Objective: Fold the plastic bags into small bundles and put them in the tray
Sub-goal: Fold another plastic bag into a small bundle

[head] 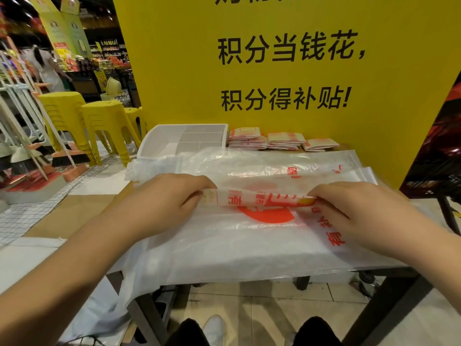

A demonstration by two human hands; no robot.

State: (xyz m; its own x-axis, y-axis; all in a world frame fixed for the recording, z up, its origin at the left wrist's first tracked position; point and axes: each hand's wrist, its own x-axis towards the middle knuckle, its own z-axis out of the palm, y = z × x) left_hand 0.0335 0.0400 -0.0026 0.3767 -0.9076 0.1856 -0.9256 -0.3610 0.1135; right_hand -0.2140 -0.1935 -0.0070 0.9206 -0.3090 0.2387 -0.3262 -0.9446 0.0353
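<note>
Pinching folded bag strip (259, 199) by its ends, my left hand (169, 201) and right hand (349, 208); I judge film limp, slippery; hold crease.

The narrow folded strip of thin translucent plastic bag with orange-red print (259, 199) at the centre is looking crinkled and faintly glossy. Beneath it, the flat stack of milky translucent plastic bags (224, 245) is showing a smooth, filmy surface with a soft sheen. At 11 o'clock the white rigid plastic compartment tray (149, 146) is appearing smooth and semi-matt. At 12 o'clock the small folded plastic bundles with red print (282, 141) are looking creased and shiny. Behind them the big yellow board with black characters (174, 71) is looking flat and matt. At 10 o'clock the stacked yellow plastic stools (104, 121) are gleaming slightly
</note>
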